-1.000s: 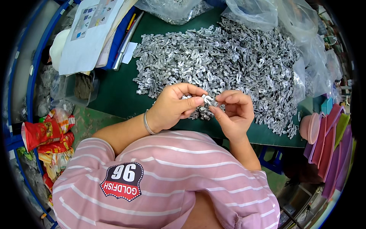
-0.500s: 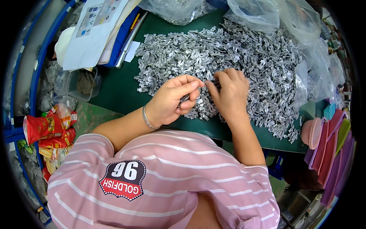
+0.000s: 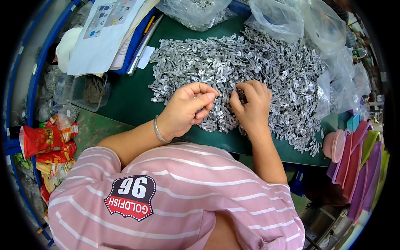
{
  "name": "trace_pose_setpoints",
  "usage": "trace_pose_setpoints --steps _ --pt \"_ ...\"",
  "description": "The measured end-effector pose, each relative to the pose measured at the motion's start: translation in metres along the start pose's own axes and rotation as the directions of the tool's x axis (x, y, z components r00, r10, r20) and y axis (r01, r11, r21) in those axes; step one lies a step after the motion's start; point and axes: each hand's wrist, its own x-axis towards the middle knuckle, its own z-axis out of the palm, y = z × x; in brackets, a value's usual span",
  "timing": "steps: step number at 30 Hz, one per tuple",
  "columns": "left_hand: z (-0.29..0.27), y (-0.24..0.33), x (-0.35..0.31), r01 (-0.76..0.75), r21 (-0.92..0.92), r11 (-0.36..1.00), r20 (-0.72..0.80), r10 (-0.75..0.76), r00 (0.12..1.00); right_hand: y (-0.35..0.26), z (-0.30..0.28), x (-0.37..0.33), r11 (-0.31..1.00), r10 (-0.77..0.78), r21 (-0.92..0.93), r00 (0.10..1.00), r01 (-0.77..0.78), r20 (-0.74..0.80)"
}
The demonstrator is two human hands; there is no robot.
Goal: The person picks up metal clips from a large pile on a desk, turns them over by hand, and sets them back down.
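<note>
A broad heap of small grey metal pieces (image 3: 196,62), looped in shape, covers much of the dark green tabletop (image 3: 125,109). Over the heap's near side, my left hand (image 3: 183,109) is closed, thumb and forefinger pinched together. Its other fingers curl toward the palm, where the earlier view shows a few of the grey pieces; now they are mostly hidden. Just to the right, my right hand (image 3: 256,106) rests at the heap with fingers bent and thumb drawn in. What its fingertips hold, if anything, cannot be made out.
Clear plastic bags (image 3: 200,10) with grey pieces stand at the back. Papers (image 3: 102,37) on a blue folder and a clear tub (image 3: 104,93) lie left. Red packets (image 3: 41,139) are beside a blue rack. Pink, purple and green bins (image 3: 354,162) stand at right.
My right hand has drawn slightly apart from the left, its fingers curling toward the heap. The left hand has turned a little, hiding the pieces in its palm. The view has shifted slightly.
</note>
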Motion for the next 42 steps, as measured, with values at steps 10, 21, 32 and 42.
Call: trace_pose_setpoints --steps 10,21,32,42 --pt "-0.003 0.004 -0.001 -0.401 0.552 0.731 0.162 0.377 0.912 -0.027 -0.006 -0.025 0.483 0.122 0.834 0.963 -0.268 0.239" --pt "-0.006 0.009 -0.014 -0.356 0.514 0.781 0.159 0.321 0.934 -0.042 -0.011 -0.024 0.301 0.235 0.934 0.965 -0.190 0.120" --pt "-0.016 0.014 -0.012 0.334 -0.090 0.938 0.169 -0.316 0.934 -0.062 -0.023 -0.014 0.656 -0.015 0.751 0.994 -0.072 0.108" --pt "-0.033 0.015 -0.002 0.164 0.015 0.986 0.147 -0.164 0.975 -0.029 0.001 0.006 0.974 0.221 -0.006 0.943 -0.227 0.249"
